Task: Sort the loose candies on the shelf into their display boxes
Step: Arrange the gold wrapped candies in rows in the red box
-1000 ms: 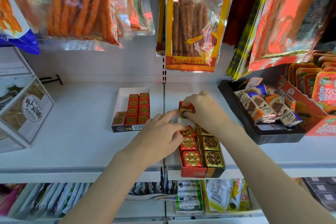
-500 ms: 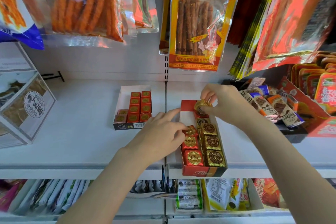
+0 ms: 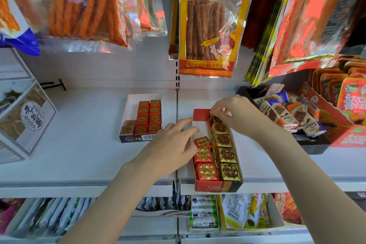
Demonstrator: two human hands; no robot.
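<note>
A red display box stands at the shelf's front edge, with three red-foil candies in its left column and several gold-foil candies in its right column. My right hand is at the back of the box, fingertips pinched on a gold candy low at the far end of the gold column. My left hand lies on the box's left wall with fingers spread, the thumb beside the red candies. The back of the left column shows bare white floor.
A white box with small red and pink candies sits to the left on the white shelf. A black tray of wrapped chocolate bars lies to the right. Snack bags hang close above. A clear carton stands far left.
My right hand lifted the gold candy from the box's left side, carried it to the back right and lowered it onto the gold column. My left hand has stayed on the box's left wall.
</note>
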